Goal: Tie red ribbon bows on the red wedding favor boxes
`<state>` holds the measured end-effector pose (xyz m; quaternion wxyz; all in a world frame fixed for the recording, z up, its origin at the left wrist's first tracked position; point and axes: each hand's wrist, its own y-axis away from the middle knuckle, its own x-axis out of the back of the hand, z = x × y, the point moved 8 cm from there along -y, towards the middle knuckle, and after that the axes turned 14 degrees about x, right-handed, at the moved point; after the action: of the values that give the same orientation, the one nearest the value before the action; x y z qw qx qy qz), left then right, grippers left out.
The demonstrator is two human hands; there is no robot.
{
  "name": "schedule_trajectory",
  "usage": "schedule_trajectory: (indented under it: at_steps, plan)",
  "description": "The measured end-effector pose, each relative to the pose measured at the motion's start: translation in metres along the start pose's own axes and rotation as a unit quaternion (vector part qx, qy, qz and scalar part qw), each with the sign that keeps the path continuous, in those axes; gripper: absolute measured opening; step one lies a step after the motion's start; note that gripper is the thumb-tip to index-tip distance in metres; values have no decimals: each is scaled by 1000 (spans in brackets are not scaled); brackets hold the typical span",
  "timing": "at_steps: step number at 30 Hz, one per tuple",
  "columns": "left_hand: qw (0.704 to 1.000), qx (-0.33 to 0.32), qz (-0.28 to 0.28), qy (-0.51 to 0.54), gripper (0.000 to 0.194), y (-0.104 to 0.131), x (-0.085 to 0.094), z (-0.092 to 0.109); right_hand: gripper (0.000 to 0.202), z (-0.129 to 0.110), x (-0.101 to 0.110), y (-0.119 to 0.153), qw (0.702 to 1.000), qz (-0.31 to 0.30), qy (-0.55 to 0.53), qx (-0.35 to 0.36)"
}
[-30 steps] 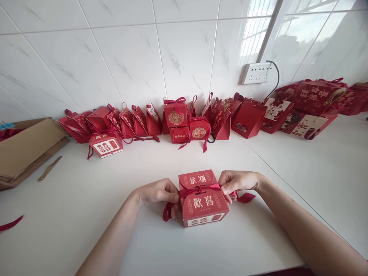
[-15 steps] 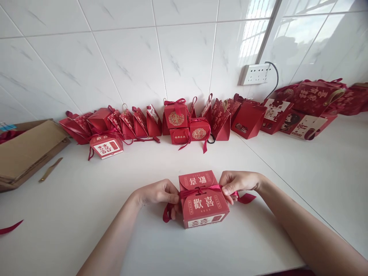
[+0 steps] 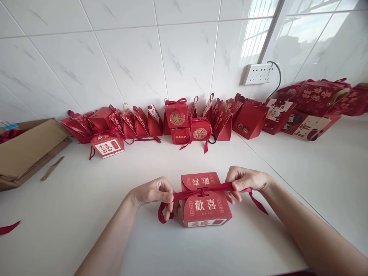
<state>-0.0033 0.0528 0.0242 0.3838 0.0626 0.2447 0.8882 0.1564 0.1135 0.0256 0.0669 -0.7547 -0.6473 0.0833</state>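
Red gift box (image 3: 205, 214) rests between our left hand (image 3: 156, 193) and our right hand (image 3: 244, 180), each pinching one side of its ribbon (image 3: 220, 188), stretched across the top. Beneath is white table (image 3: 149, 249); farther back, we see decorated boxes (image 3: 250, 120) lining the tiled wall (image 3: 129, 57).

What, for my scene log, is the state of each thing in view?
Front box, closed
Ribbon, stretched straight across the front box
Left hand, pinching the ribbon
Right hand, pinching the ribbon
Upper stacked box, closed, bow tied
Cardboard box, open
Wall socket, cable apparently plugged in
Loose ribbon piece, lying flat
Gold strip, lying loose
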Motion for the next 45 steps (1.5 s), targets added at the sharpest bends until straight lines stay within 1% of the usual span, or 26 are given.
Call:
schedule_trajectory:
  at_steps: [6, 13, 18, 22, 25, 28, 30, 33, 37, 40, 42, 45]
  plan:
    - [1000, 22, -14, 4, 43, -1, 2, -6, 42, 3, -5, 1, 999, -33, -2, -34]
    - [999, 35, -28, 9, 43, -4, 3, -11, 40, 9, -7, 2, 996, -59, -25, -62]
    - [998, 39, -34, 27, 48, -13, 5, -18, 43, 18, -6, -1, 994, -65, -46, -76]
    - [999, 28, -14, 40, 49, -18, 5, -20, 44, 28, -7, -4, 994, -61, -48, -82]
    - [999, 17, 15, 46, 45, -18, 3, -20, 44, 33, -8, -6, 994, -53, -44, -82]
    - [997, 10, 47, 52, 43, -15, -1, -20, 47, 31, -8, -6, 996, -30, -30, -75]
    - [996, 4, 72, 55, 44, -8, -4, -20, 48, 24, -8, -3, 998, -5, -12, -65]
    - [993, 1, 101, 62, 46, 7, -11, -18, 48, 2, -11, 2, 998, 31, 18, -50]
    - [990, 7, 125, 66, 41, 31, -25, -9, 38, -36, -30, 3, 994, 61, 82, -46]
    - [988, -3, 139, 63, 39, 43, -35, 5, 39, -62, -43, -6, 982, 96, 163, -32]
    - [986, -9, 156, 52, 38, 47, -39, 14, 38, -75, -52, -16, 972, 112, 205, -5]
    - [978, 11, 208, 17, 36, 51, -40, 21, 35, -85, -63, -27, 960, 128, 246, 48]
